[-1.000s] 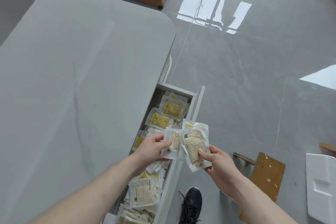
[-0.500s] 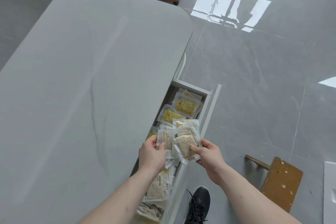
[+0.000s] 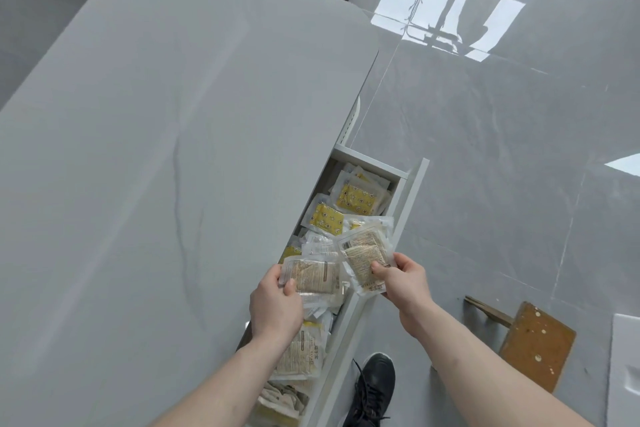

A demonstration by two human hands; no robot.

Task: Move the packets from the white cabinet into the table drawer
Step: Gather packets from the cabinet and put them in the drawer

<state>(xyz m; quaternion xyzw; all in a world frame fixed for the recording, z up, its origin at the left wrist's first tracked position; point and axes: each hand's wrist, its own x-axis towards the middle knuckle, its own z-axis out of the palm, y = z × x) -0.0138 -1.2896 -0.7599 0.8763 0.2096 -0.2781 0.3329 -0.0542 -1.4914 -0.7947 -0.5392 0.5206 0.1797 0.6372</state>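
**Q:** Clear plastic film wraps every packet. How are the two in hand secured?

**A:** The left hand (image 3: 275, 305) pinches one packet (image 3: 311, 276) at its near-left corner, thumb on top, fingers underneath. The right hand (image 3: 403, 282) pinches a second packet (image 3: 363, 253) at its near edge in the same way. Both grips are clamped on film margins, not on the printed contents. This probably keeps each packet flat and lets it drop cleanly.

**Q:** Where are they relative to the drawer?

**A:** Both are held over the open table drawer (image 3: 410, 198). The left packet lies above the loose pile (image 3: 325, 218) already inside. The right packet overhangs the drawer's front panel, partly outside the opening, on the right grip's side.

**Q:** What room remains?

**A:** Ahead of both grips, yellow-printed packets fill the far end up to the drawer's back wall. Below the left wrist, more packets crowd the near end. The bench (image 3: 156, 184) edge overhangs the drawer to the left of the left grip, so the opening is narrow there. To the right of the right grip the floor (image 3: 502, 166) is open. A black shoe (image 3: 372, 388) stands beneath that forearm.

**Q:** Judgement?

**A:** The right packet should shift toward the left grip before release, or it may slide over the front panel.
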